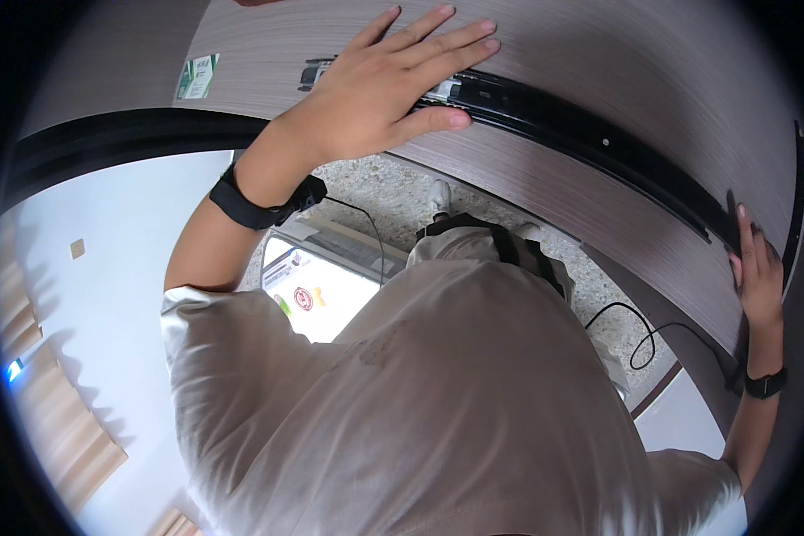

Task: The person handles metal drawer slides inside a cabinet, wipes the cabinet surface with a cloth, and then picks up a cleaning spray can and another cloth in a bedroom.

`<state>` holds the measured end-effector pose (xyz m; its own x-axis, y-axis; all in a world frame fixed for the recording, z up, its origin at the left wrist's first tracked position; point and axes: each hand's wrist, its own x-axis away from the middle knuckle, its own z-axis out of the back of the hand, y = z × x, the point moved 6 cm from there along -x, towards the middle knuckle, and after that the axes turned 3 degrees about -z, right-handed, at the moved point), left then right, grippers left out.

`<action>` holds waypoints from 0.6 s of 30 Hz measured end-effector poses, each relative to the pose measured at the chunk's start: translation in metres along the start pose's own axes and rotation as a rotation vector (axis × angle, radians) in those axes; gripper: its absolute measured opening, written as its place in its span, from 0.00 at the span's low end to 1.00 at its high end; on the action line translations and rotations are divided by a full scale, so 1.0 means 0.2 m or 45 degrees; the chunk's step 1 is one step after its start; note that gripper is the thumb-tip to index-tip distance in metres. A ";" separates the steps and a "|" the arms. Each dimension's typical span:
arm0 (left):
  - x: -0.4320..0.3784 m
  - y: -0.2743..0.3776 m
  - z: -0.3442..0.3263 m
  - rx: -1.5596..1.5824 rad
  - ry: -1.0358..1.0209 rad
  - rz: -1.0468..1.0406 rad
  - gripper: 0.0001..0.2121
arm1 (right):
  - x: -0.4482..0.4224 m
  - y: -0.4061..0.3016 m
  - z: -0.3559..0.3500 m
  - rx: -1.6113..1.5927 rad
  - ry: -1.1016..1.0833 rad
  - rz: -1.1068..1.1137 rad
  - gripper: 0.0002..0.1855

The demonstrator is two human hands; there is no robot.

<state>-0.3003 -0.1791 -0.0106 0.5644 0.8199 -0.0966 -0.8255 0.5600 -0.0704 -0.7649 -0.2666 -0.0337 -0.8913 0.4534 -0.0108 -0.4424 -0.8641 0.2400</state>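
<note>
A long black drawer slide (536,114) lies across a wood-grain panel (643,87) in front of me. My left hand (375,94) rests flat over the slide's left part, fingers spread and thumb along its near side. Bare metal parts of the slide (442,90) show beside that palm. Far to the right, my right hand (758,275) touches the slide's other end, close to the panel's right side. Its fingers point away from me, and whether they grip the slide cannot be seen. Each wrist wears a black band.
A second black strip (796,194) runs along the right edge. A green-and-white label (199,76) bears writing. Below are a speckled floor (402,181), a bright panel with printed marks (335,295) and loose black cable (643,342). A wall socket (77,248) is at left.
</note>
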 end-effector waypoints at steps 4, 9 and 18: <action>-0.01 -0.01 0.01 0.027 -0.070 -0.027 0.35 | -0.02 -0.05 0.05 0.067 0.051 0.052 0.36; -0.02 0.00 0.03 0.093 -0.206 -0.014 0.35 | -0.01 -0.04 0.03 0.080 0.057 0.054 0.35; -0.03 0.01 0.01 0.079 -0.229 -0.023 0.36 | 0.00 -0.01 -0.01 0.053 0.039 0.047 0.35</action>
<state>-0.3049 -0.1817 -0.0077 0.5738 0.8147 0.0837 -0.8171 0.5764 -0.0087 -0.7649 -0.2645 -0.0362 -0.9097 0.4141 -0.0309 -0.4055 -0.8699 0.2806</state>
